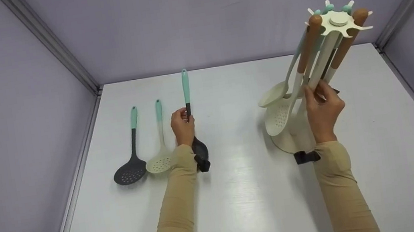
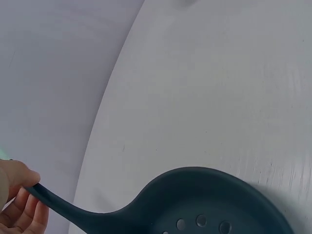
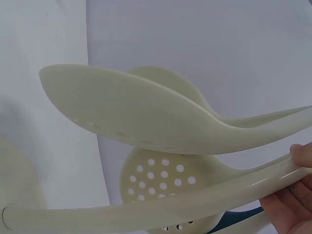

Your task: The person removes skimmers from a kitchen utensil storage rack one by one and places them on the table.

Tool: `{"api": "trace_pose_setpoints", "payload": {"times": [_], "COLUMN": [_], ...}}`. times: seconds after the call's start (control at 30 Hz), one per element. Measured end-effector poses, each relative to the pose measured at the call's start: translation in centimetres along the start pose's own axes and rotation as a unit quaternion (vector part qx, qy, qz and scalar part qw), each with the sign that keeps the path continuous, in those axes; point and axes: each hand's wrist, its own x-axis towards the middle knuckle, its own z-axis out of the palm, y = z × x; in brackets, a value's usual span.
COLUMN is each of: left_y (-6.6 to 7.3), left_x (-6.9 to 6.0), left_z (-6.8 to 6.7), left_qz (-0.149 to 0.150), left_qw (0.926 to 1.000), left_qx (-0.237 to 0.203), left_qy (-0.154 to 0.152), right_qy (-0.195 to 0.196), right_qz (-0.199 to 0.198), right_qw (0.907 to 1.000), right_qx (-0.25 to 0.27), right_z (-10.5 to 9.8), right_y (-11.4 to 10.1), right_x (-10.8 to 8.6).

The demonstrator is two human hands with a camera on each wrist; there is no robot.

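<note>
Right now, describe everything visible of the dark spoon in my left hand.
The dark spoon has a mint handle, dark shaft and rounded, holed head, smooth like plastic. Left of the stand, its handle points away from you. Your left hand pinches the shaft; whether the head touches the table is unclear.

Soft light on a white table [image 1: 254, 222].
Glare lies midway between its side edges; sleeves [image 1: 175, 205] cast faint shadows. The dimmer left wrist view bows the far edge.
</note>
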Motion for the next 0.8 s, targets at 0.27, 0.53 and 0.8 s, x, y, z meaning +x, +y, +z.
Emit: {"api": "trace_pose_setpoints", "payload": {"times": [0.27, 0.53, 0.8], "left_y": [-0.3, -0.6, -1.4], "left_x": [0.2, 0.6, 1.2], "left_z": [0.1, 0.0, 0.0], "left_qz": [-0.035, -0.061, -0.05], "left_qw": [0.9992, 0.9976, 0.997], "left_qx": [0.003, 0.015, 0.051], "left_qy": [-0.018, -0.029, -0.032], "right_qy": [-0.008, -0.011, -0.014], "right_qz": [0.007, 0.006, 0.015], "right_qw": [0.9999, 0.9999, 0.9998], "right_qx": [0.007, 0.005, 0.009], "right_z": [0.0, 0.0, 0.0], "right_y": [0.2, 0.1, 0.1], "right_x": [0.0, 0.0, -0.1]}}
